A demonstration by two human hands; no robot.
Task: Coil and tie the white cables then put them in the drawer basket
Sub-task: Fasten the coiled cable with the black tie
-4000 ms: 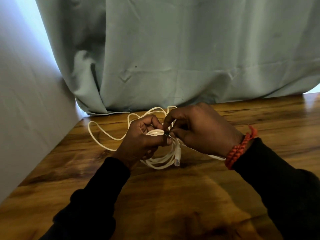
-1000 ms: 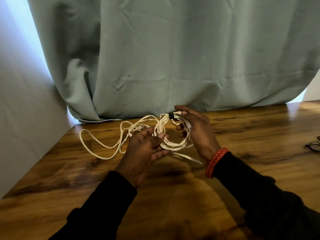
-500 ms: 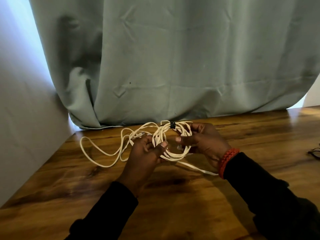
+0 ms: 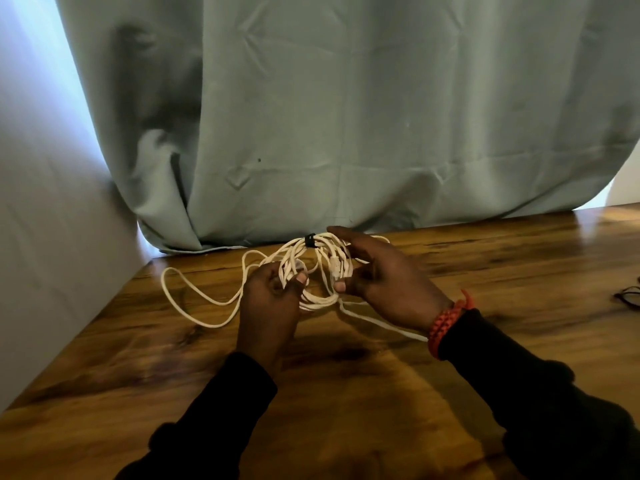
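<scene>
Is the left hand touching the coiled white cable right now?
Touching. The head view shows the left hand gripping the coiled white cable, with strands passing between its thumb and fingers; the right hand holds the coil's other side.

Partly hidden cable, cropped glasses

The white cables [image 4: 313, 268] vanish behind both hands; dark eyeglasses [image 4: 629, 295] are cut by the right edge.

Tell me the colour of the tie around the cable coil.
Black tie, head view.
</scene>
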